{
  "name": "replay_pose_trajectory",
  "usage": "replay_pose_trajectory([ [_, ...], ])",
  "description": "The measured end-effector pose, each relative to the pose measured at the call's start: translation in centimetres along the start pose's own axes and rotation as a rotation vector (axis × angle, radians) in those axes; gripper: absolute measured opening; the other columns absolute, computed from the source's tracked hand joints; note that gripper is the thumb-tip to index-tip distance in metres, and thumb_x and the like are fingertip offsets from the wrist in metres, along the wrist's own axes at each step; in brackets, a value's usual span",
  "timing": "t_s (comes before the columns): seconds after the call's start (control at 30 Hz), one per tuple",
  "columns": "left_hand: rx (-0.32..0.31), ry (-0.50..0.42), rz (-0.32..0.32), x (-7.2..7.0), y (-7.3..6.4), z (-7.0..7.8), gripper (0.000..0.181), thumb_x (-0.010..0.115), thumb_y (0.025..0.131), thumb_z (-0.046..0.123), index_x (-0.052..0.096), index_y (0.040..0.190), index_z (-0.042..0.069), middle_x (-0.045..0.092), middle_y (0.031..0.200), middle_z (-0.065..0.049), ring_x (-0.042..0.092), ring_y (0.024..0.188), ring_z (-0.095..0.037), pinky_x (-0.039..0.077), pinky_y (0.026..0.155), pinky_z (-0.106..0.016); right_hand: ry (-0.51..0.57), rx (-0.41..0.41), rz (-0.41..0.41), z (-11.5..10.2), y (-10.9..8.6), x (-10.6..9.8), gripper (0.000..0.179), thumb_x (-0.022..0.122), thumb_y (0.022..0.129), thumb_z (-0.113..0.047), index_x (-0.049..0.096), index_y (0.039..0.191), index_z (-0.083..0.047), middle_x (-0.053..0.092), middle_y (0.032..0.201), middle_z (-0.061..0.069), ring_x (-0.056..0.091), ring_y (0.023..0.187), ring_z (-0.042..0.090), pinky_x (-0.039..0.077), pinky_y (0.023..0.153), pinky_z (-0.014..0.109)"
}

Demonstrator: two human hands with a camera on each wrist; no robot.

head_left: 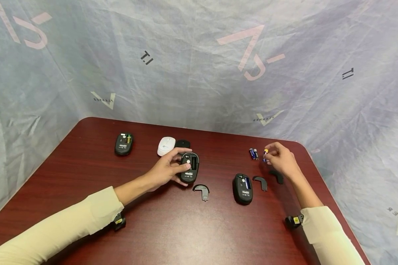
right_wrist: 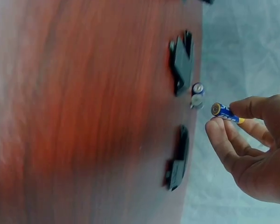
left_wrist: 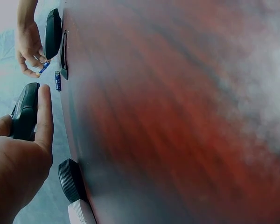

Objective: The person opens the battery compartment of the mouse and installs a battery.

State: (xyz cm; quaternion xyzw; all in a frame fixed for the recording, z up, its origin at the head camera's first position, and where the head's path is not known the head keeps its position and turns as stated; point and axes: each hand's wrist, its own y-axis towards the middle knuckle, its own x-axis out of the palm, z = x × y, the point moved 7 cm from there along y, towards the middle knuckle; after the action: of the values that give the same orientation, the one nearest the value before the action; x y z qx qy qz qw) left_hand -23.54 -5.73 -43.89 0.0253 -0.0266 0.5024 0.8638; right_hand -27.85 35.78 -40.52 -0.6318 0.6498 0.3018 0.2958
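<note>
My left hand grips a black computer mouse by its sides, underside up, with the thumb across it. The mouse's battery slot is uncovered and looks dark. At the right, my right hand pinches a blue and yellow battery between thumb and fingers, above the table. Beside that hand two more batteries lie on the table. Another upturned black mouse lies between the hands, a blue battery showing in its slot. A curved black battery cover lies just below the held mouse.
Two more battery covers lie near the right hand. Behind the left hand sit a white mouse and a black mouse. At the far left, an upturned black mouse has a greenish battery in its slot. A grey curtain hangs behind the table.
</note>
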Motion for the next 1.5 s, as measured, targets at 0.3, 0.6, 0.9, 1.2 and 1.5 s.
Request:
replay_pose_trajectory([
  [0.3,0.006,-0.003,-0.004,0.4,-0.1,0.2,0.061,0.067,0.111,-0.001,0.047,0.168,0.011,0.058,0.147,-0.034,0.079,0.109,-0.029,0.074,0.078,-0.060,0.041,-0.083,0.011,-3.6,-1.5,0.7,0.038,0.066,0.112,-0.016,0.065,0.148,-0.004,0.080,0.127,0.025,0.081,0.102,0.033,0.061,0.071,0.022],
  [0.6,0.013,-0.003,0.000,0.4,0.0,0.2,0.061,0.067,0.111,-0.002,0.047,0.167,0.010,0.058,0.145,-0.034,0.079,0.106,-0.028,0.074,0.077,-0.059,0.076,-0.161,-0.020,-7.1,-2.3,2.5,0.034,0.070,0.110,-0.015,0.067,0.143,-0.006,0.082,0.123,0.021,0.081,0.107,0.035,0.064,0.078,0.022],
  [0.9,0.006,-0.005,0.002,0.6,0.0,0.0,0.061,0.067,0.110,-0.002,0.048,0.166,0.011,0.058,0.146,-0.034,0.079,0.107,-0.029,0.074,0.077,-0.061,0.088,-0.243,-0.059,-10.4,-3.1,5.4,0.031,0.073,0.109,-0.016,0.070,0.140,-0.012,0.085,0.117,0.012,0.082,0.109,0.031,0.064,0.090,0.043],
  [1.2,0.012,-0.004,-0.004,0.8,0.0,0.0,0.061,0.068,0.110,-0.001,0.047,0.167,0.009,0.059,0.144,-0.034,0.079,0.104,-0.028,0.074,0.076,-0.060,0.189,-0.273,-0.142,-12.8,-3.4,8.3,0.030,0.074,0.107,-0.012,0.070,0.137,-0.009,0.084,0.112,0.012,0.082,0.100,0.033,0.066,0.083,0.036],
  [1.5,0.016,0.007,-0.004,0.9,0.0,0.0,0.059,0.067,0.111,0.000,0.047,0.166,0.010,0.060,0.143,-0.033,0.080,0.103,-0.030,0.074,0.076,-0.059,0.306,-0.314,-0.194,-14.8,-3.7,10.5,0.029,0.075,0.105,-0.007,0.071,0.134,-0.006,0.086,0.108,0.014,0.083,0.095,0.035,0.071,0.086,0.044],
])
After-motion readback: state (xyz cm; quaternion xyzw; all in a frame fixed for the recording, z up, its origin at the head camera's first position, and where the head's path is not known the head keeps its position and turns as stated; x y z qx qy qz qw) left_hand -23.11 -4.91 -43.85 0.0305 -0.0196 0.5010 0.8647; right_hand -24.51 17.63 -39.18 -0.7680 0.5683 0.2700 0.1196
